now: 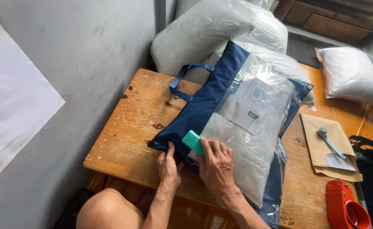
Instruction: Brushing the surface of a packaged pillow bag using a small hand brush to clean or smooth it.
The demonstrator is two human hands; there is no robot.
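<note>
- The left hand (168, 167) sits at the lower middle of the frame, its fingers (170, 149) curled onto the near corner of the navy blue bag (203, 106), pinching the fabric edge.
- The right hand (217, 166) lies just beside it, fingers (217, 147) pressed together and flat on the clear plastic front, holding a small teal block (192, 142) against the bag's edge.
- The bag lies slantwise across the wooden tabletop (127, 131), from lower middle toward upper right, with a white pillow (246, 144) and a printed paper insert (249, 104) showing through its clear side.
- Blue carry handles (182, 80) hang over the far edge.
- More plastic-wrapped pillows (212, 29) are stacked behind, at the upper middle.
- At the right, a light-blue brush (328, 140) rests on a brown envelope (315, 144); a red tape dispenser (345, 208) sits at the lower right.
- A lined paper sheet (12, 97) hangs on the grey wall at the left.
</note>
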